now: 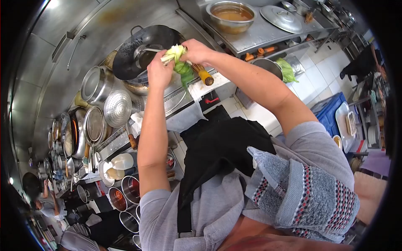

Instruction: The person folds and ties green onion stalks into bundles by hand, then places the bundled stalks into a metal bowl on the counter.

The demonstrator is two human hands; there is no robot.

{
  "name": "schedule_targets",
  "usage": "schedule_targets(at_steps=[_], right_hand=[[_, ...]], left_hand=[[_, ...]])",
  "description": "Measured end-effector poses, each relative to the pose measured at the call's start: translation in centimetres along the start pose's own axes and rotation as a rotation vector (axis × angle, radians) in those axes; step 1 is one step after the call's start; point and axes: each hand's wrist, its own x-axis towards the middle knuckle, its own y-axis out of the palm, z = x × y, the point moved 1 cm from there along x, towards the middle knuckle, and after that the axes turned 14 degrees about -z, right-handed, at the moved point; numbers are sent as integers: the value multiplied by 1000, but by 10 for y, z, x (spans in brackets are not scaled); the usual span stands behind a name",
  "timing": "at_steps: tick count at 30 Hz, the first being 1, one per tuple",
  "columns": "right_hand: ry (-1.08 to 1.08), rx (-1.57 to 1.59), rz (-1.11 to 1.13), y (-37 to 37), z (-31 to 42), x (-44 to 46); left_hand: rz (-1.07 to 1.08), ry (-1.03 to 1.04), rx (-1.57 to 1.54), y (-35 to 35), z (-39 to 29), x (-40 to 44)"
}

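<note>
My left hand (160, 72) and my right hand (196, 52) are both closed on a bunch of leafy greens (183, 71), pale at the stem end and bright green where the leaves hang down. The bunch looks twisted between them. Behind it, a dark wok (125, 58) leans on the stove with a metal ladle (140, 51) in it. Just below my right hand lies a bamboo brush with a yellow end (205, 78). Some fingertips are hidden behind the greens.
A steel bowl of brown liquid (233, 16) and a large lid (281, 19) stand on the counter at upper right. Left of the wok are pots, a perforated skimmer (118, 108) and a strainer (95, 125). A pot (268, 67) stands beside green leaves (287, 70). Other people work at lower left.
</note>
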Motion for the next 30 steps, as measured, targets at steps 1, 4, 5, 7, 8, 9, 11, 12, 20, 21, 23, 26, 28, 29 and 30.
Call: schedule_targets(at_steps=[1, 4, 5, 7, 8, 9, 11, 12, 20, 21, 23, 26, 28, 29, 30], right_hand=[[-39, -71, -66, -3, 4, -1], [-273, -250, -168, -9, 23, 1], [-393, -299, -221, -10, 32, 2], [-505, -376, -186, -6, 54, 3], [-591, -447, -136, -2, 61, 1], [-596, -449, -144, -2, 70, -1], [-664, -628, -150, -3, 87, -7], [-649, -639, -117, -6, 92, -5], [-761, -604, -27, -51, 137, -6], [-769, -604, -32, -59, 139, -9], [-825, -757, -119, -70, 135, -16], [-898, -798, -155, -86, 120, -11], [-949, -840, -172, -98, 128, -21], [-964, -890, -185, -102, 133, -23], [-972, -898, -204, -107, 135, -23]], left_hand=[[78, 78, -74, -6, 3, 5], [398, -307, -748, -22, 9, 29], [389, -289, -753, -27, 8, 38], [512, -329, -515, -28, 9, 56], [549, -230, -259, -26, 9, 66], [545, -221, -259, -27, 7, 64], [300, -140, -327, -30, 2, 57], [271, -80, -228, -32, 3, 58], [283, 334, 180, -101, -24, 83], [275, 338, 183, -106, -27, 83], [242, 433, 305, -114, -22, 77], [171, 436, 358, -125, -18, 69], [184, 385, 370, -133, -35, 68], [175, 395, 368, -135, -38, 69], [159, 414, 379, -136, -41, 71]])
